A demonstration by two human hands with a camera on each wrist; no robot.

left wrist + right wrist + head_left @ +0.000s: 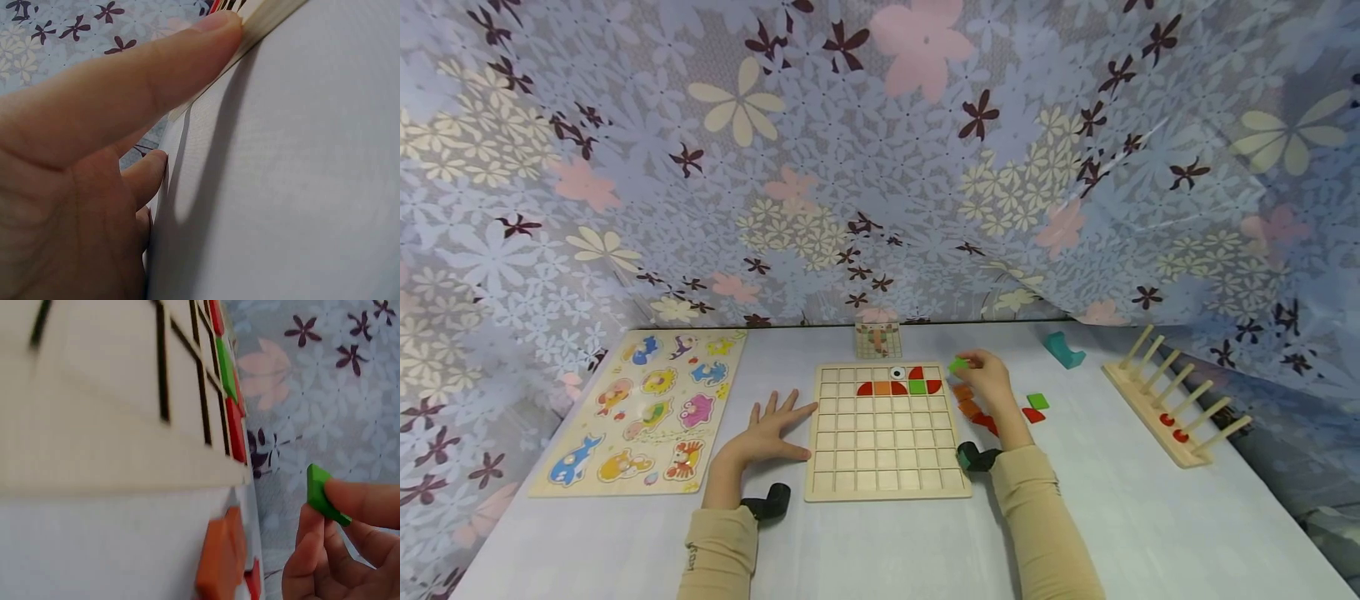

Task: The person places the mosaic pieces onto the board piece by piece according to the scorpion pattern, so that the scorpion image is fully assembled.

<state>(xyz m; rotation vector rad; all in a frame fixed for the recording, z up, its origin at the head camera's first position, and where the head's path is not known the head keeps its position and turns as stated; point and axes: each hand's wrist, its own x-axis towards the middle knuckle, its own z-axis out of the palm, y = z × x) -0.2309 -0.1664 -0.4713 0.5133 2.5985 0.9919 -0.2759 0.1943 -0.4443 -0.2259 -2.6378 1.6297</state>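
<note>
A wooden grid board [887, 458] lies flat on the table. Red, orange and green pieces and a white tile with a black dot [897, 373] sit in its upper rows. Beside the board's left edge, my left hand [766, 435] rests with fingers spread; in the left wrist view a fingertip [215, 31] touches the board's side. Near the upper right corner, my right hand [991, 385] pinches a small green tile [317, 495] between thumb and fingers, held above the table. Loose orange tiles [968, 408] and red pieces [983, 422] lie below that hand.
Behind the board stands a small pattern card [877, 342]. A sea-animal puzzle board [647, 417] lies at left. Rightward are a green tile [1037, 401], a red piece [1033, 414], a teal curved block [1064, 350] and a wooden peg rack [1157, 408] with red beads.
</note>
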